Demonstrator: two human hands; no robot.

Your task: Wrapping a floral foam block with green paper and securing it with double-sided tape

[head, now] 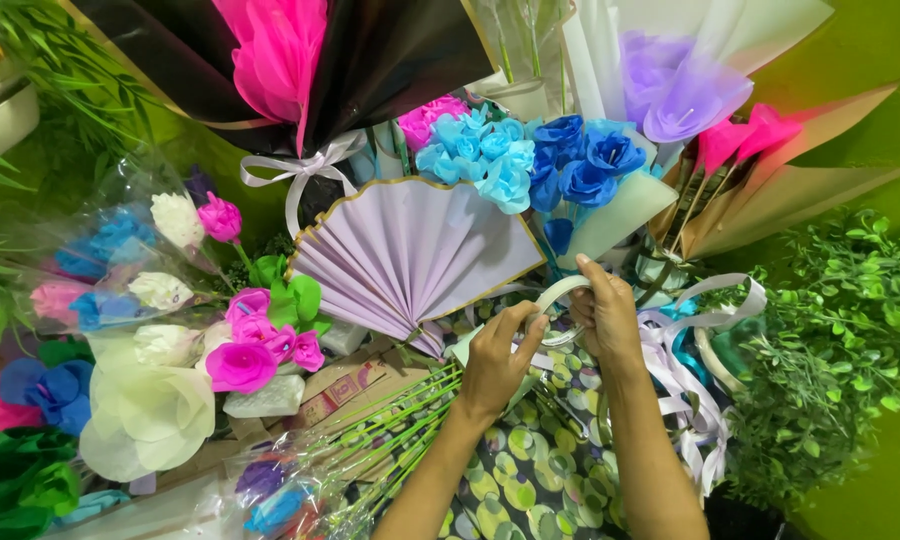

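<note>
Tape roll (562, 300) pinched in both grips, left hand (495, 362) and right hand (604, 315), lower rim hidden behind fingers.

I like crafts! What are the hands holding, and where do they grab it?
Both hands pinch a pale roll of tape: left hand by its loose end, right hand on the ring.

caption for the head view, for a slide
Two hands, left hand and right hand, hold a roll of tape below a pleated lilac paper fan among paper-flower bouquets.
</note>
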